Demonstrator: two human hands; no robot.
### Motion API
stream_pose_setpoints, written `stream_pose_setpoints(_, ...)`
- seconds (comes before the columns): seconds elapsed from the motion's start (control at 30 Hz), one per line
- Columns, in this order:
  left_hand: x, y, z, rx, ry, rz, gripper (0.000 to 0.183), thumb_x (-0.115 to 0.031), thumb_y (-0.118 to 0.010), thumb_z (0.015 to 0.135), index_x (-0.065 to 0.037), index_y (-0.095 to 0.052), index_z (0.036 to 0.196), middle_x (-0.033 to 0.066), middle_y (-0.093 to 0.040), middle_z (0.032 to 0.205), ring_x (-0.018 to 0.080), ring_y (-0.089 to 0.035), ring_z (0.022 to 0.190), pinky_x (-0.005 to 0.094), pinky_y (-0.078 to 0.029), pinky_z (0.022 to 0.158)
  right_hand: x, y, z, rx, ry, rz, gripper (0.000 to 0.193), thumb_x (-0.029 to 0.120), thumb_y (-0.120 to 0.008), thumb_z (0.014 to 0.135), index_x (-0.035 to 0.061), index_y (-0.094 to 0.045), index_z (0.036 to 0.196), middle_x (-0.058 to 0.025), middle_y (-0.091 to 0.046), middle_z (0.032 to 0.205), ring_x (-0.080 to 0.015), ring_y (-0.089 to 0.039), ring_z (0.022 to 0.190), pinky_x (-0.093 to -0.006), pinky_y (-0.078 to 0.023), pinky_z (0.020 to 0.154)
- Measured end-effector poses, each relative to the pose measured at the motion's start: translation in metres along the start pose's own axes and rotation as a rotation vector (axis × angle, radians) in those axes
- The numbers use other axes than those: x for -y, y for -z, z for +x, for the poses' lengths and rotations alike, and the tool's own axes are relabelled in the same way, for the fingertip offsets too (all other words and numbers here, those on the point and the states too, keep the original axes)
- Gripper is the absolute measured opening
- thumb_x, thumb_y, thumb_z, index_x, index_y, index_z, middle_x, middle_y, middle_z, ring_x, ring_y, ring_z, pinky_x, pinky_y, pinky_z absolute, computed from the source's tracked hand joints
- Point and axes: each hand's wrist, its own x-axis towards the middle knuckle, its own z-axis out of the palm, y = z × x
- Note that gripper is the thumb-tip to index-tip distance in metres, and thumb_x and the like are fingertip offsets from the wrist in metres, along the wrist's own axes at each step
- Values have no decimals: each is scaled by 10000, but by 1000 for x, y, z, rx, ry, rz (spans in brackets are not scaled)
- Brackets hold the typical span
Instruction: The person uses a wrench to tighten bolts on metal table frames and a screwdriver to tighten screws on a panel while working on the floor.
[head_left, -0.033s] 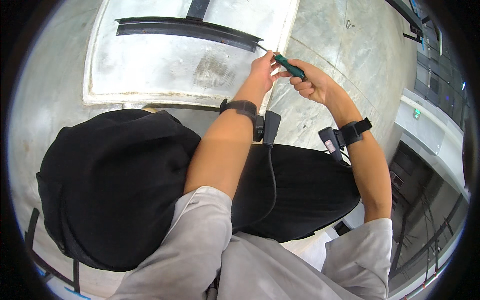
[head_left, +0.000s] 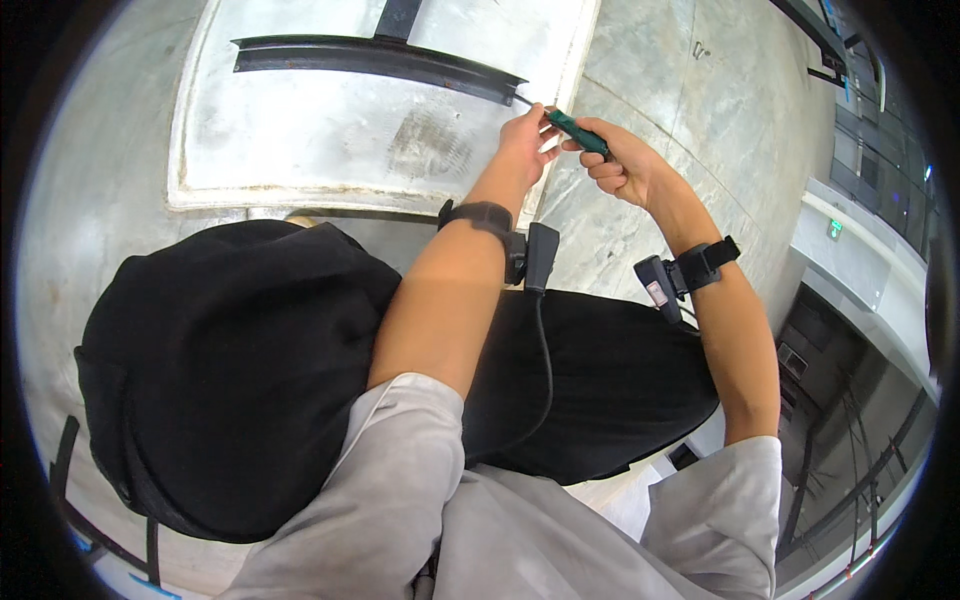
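Observation:
A screwdriver (head_left: pixel 577 131) with a dark green handle slants across the space between my hands. My right hand (head_left: pixel 622 168) is closed round the handle. At the front of the handle, the fingertips of my left hand (head_left: pixel 523 145) pinch the thin metal shaft, the lower fingers curled loosely. The shaft's tip reaches the right end of a black metal beam (head_left: pixel 375 58) with a channel along its side. Exactly what the tip touches there is too small to make out.
The beam lies on a pale, scuffed slab (head_left: pixel 290 140), and a black upright bar (head_left: pixel 398 18) joins it from the far side. Grey stone floor (head_left: pixel 640 90) runs along the right. My black-clad knees (head_left: pixel 240 370) are close below my arms. Straps with small devices (head_left: pixel 540 255) circle both forearms.
The lower fingers of my left hand have drawn slightly away from my right fingers. My right wrist has turned a little, while the screwdriver stays at the beam's end.

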Motion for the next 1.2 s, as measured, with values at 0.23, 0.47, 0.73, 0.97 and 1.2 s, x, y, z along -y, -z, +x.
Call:
stream_pose_setpoints(0.23,2,-4,-10,60,40,42,219,-278,-379,924,-94,-496,931,40,-511,994,192,-435,968,388,-343,835,1,-2,-16,-291,289,-421,299,282,-467,858,-3,-556,878,61,-307,491,-30,-207,361,-201,-133,333)
stream_pose_setpoints(0.47,2,-3,-8,-110,1,127,196,-305,-429,842,-124,-479,898,16,-520,942,191,-435,990,435,-266,886,-6,-3,-8,-337,282,-493,324,301,-480,833,-8,-575,840,64,-301,478,-35,-201,369,-220,-127,337)
stream_pose_setpoints(0.73,1,1,-5,-119,0,129,191,-292,-425,838,-114,-478,882,23,-523,909,197,-440,994,438,-271,891,-8,-8,-7,-335,298,-515,300,274,-467,837,-8,-568,839,64,-292,467,-39,-188,359,-227,-125,337)
stream_pose_setpoints(0.97,2,2,-6,-106,-6,155,195,-291,-425,839,-108,-485,868,28,-522,889,198,-471,938,417,-319,817,-11,-2,-7,-313,306,-508,304,289,-510,804,-7,-582,799,53,-332,473,-51,-227,366,-237,-143,344)
stream_pose_setpoints(1.2,4,4,-8,-119,-3,168,218,-292,-416,851,-91,-477,911,42,-518,917,200,-473,942,411,-335,809,-15,-2,-4,-317,307,-525,299,279,-475,840,-5,-567,841,67,-294,468,-38,-196,360,-228,-121,337)
